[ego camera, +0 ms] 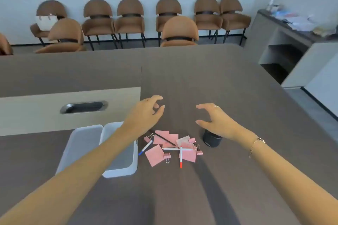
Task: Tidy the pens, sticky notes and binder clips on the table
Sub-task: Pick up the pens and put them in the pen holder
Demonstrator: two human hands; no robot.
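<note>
A small heap lies on the brown table [210, 82]: several pink sticky notes [155, 155], several pink binder clips [167, 156], a white pen with a blue cap [145, 147], a white pen with a red cap [180, 157], another white pen lying across it and a thin black pen [164, 138]. My left hand [146, 113] hovers beyond the heap, fingers apart, holding nothing. My right hand [214, 118] hovers to the right with fingers spread, just above a black cylindrical pen cup [211, 140], which it partly hides.
A clear plastic box [131, 170] and its lid [82, 142] lie left of the heap, partly under my left forearm. A metal cable slot [84, 107] sits in the table's pale strip. Brown chairs [180, 31] line the far wall. A side counter [285, 23] stands at right.
</note>
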